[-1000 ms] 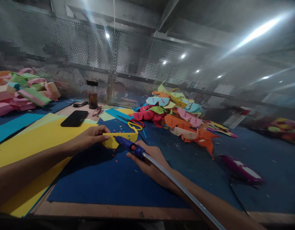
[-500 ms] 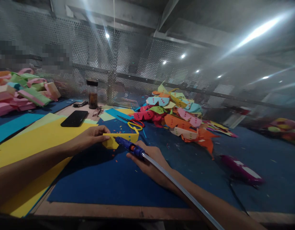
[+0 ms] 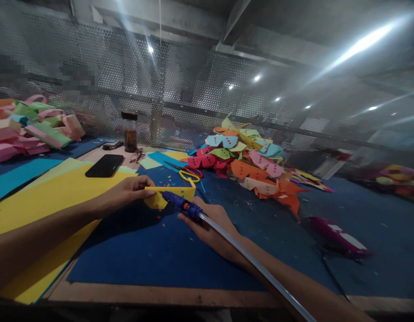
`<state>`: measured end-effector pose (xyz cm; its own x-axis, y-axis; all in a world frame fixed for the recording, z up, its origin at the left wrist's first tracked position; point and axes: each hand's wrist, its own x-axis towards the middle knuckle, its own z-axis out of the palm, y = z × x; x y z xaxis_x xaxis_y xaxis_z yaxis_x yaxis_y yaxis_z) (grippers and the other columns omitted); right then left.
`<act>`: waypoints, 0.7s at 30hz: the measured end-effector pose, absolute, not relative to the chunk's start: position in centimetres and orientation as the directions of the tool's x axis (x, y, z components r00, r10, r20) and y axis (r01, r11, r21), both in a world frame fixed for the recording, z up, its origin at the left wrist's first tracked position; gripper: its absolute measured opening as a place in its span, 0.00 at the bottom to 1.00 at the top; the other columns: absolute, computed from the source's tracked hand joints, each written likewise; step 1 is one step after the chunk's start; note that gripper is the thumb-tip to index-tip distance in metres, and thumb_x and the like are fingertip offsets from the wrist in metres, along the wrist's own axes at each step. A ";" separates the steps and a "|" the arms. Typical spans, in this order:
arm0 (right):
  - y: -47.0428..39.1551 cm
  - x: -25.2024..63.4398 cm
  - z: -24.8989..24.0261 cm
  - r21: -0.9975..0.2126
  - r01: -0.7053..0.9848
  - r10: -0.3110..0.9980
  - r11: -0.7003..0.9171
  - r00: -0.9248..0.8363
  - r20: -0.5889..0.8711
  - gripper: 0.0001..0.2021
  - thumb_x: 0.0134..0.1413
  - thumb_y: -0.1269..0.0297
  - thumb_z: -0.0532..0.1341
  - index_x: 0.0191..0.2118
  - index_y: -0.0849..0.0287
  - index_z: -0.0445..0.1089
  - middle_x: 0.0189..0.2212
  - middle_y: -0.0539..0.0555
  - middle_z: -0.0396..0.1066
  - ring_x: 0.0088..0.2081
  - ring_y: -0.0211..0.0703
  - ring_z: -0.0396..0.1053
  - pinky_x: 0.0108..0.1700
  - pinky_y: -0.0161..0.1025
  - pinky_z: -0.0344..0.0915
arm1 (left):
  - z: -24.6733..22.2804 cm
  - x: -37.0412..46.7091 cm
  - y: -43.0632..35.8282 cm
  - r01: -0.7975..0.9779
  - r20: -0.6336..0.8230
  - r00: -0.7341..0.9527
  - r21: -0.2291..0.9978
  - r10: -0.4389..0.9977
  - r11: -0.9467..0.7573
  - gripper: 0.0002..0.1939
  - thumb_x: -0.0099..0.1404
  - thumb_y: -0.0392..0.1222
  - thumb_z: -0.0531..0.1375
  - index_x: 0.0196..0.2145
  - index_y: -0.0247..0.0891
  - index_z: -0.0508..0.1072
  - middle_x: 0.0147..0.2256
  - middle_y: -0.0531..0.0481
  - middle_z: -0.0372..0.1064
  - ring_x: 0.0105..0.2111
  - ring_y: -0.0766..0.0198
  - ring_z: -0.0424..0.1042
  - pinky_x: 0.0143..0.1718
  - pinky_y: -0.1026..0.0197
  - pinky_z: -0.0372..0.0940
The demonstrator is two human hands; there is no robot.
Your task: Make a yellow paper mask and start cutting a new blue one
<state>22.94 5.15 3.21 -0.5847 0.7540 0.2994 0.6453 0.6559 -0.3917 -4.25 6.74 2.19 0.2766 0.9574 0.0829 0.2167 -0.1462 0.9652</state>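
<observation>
Between thumb and fingers, my left hand pinches the left end of a folded yellow paper piece above the blue mat. My right hand is wrapped round a dark blue glue gun, whose nozzle points left at the yellow piece, close to my left fingertips. A long clear glue stick runs out of the gun's back end and over my right forearm. Whether the nozzle touches the paper, I cannot tell.
Yellow sheets and a black phone lie left, with a lidded jar behind. Scissors rest beyond the yellow piece. Colourful folded paper is heaped at back right, another heap far left. A purple tool lies right.
</observation>
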 end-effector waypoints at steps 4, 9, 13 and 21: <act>5.2 23.0 3.2 -0.398 0.640 0.753 0.657 -0.588 0.297 0.14 0.64 0.51 0.58 0.36 0.57 0.66 0.26 0.50 0.71 0.24 0.38 0.64 0.28 0.34 0.52 | 2.2 -4.3 6.7 0.209 0.082 0.284 0.967 0.955 -0.145 0.13 0.60 0.50 0.65 0.35 0.39 0.71 0.31 0.51 0.75 0.31 0.61 0.72 0.34 0.60 0.62; 5.2 23.0 3.1 -0.391 0.646 0.754 0.655 -0.586 0.295 0.14 0.64 0.51 0.58 0.36 0.57 0.66 0.25 0.49 0.71 0.24 0.38 0.64 0.28 0.34 0.51 | 1.7 -4.5 7.0 0.182 0.080 0.290 0.974 0.954 -0.137 0.12 0.61 0.49 0.65 0.36 0.39 0.71 0.31 0.53 0.74 0.31 0.63 0.72 0.34 0.61 0.62; 5.2 23.0 3.1 -0.374 0.659 0.758 0.652 -0.585 0.289 0.14 0.64 0.50 0.58 0.36 0.56 0.65 0.26 0.49 0.71 0.24 0.37 0.64 0.27 0.33 0.51 | 1.7 -4.5 7.0 0.154 0.075 0.306 0.980 0.949 -0.127 0.13 0.61 0.49 0.65 0.35 0.39 0.71 0.31 0.52 0.75 0.32 0.63 0.72 0.36 0.60 0.63; 5.1 23.0 3.3 -0.371 0.658 0.755 0.655 -0.590 0.287 0.14 0.64 0.50 0.57 0.35 0.56 0.65 0.25 0.50 0.71 0.23 0.37 0.63 0.27 0.33 0.51 | 1.9 -4.4 6.9 0.164 0.081 0.304 0.977 0.949 -0.135 0.12 0.60 0.49 0.65 0.35 0.39 0.71 0.30 0.53 0.74 0.31 0.63 0.72 0.35 0.60 0.63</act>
<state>22.95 5.14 3.26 -0.5901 0.7547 0.2867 0.6578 0.6553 -0.3713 -4.39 6.91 1.92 0.3037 0.9494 0.0805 0.1638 -0.1353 0.9772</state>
